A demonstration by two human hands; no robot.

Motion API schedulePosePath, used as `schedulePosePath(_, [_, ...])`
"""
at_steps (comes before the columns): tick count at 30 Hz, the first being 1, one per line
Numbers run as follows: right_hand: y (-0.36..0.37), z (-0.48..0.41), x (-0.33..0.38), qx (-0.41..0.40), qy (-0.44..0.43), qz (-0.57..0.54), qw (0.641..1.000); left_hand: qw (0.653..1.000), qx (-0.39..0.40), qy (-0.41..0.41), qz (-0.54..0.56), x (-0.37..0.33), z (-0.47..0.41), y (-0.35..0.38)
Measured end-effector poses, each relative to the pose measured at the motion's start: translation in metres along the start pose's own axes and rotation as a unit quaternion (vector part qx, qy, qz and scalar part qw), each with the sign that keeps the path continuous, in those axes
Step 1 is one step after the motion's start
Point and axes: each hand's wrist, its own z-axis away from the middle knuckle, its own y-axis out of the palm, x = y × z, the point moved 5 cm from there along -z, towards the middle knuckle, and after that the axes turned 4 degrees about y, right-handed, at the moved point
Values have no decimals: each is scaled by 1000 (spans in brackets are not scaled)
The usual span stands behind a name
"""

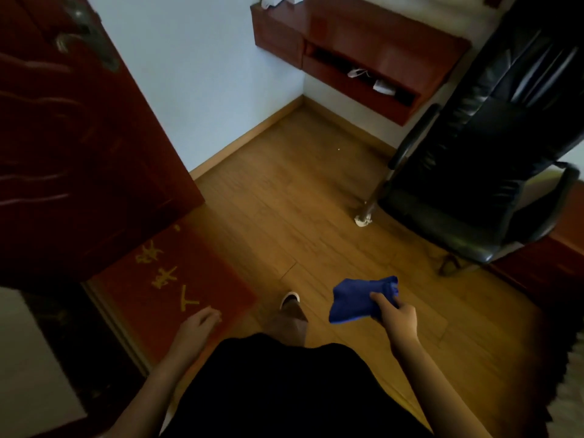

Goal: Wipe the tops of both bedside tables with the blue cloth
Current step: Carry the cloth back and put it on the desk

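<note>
My right hand [396, 320] grips a bunched blue cloth [360, 300] low over the wooden floor, right of centre. My left hand [199, 324] hangs loose and holds nothing, its fingers slightly curled, above the edge of a red doormat [177, 286]. A reddish-brown wall-mounted table [363, 36] with a drawer and an open shelf hangs in the far corner at the top, well away from both hands. Small white items lie on its top and in its shelf.
An open dark red door [79, 137] fills the left side. A black leather armchair [493, 153] stands at the right, next to the wall table. Wooden floor [284, 200] stretches between them. My foot in a white shoe [290, 300] is stepping forward.
</note>
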Motion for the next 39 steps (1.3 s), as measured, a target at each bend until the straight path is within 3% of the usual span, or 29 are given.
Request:
schedulePosePath(7, [-7,-90,99,-84,34,-48,995,987,6,116,-107,-194,-140,-30])
schedulePosePath(13, [-18,-167,179,-132,32,-84,987,982,35,148,-110,-318,-232,-13])
schedulePosePath(22, [6,-325,329,-90,33,-77,992,997,14,77,-1,-424,-354,21])
schedulePosePath(26, [24,-375,409,-53,-8,-63,997,998,-2,65,3,-469,-401,21])
schedulePosePath(30, [34,-413,485,-39,-45,-66,996,994,-32,102,-21,-535,-435,28])
schedulePosePath(39, [48,-486,635,-69,-130,-121,982,955,40,239,-169,-736,-552,66])
